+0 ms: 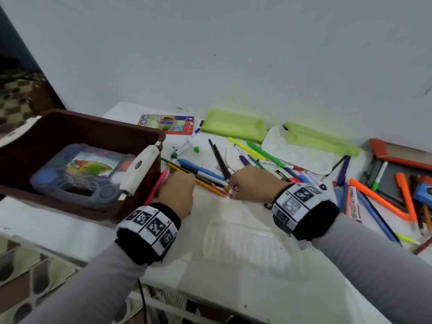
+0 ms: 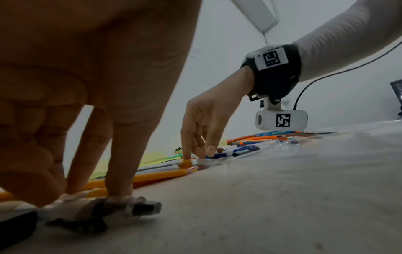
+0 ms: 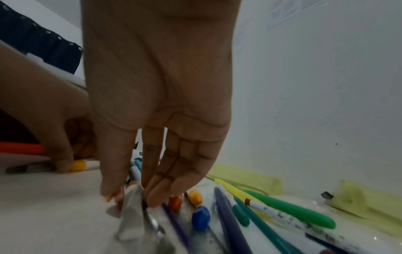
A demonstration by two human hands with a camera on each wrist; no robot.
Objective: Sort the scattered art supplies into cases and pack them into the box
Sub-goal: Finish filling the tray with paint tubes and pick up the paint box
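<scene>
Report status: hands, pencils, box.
Left hand and right hand both down on the coloured pencils, fingers pinching at them. Brown box holds a paint set. Loose markers crowd the pile.

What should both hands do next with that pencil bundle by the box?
Probably close on the pencils and lift them together. The left hand and right hand each have fingertips down at opposite ends of the bundle, which lies flat on the table. No case is open nearby; the green pouches lie by the wall.
</scene>
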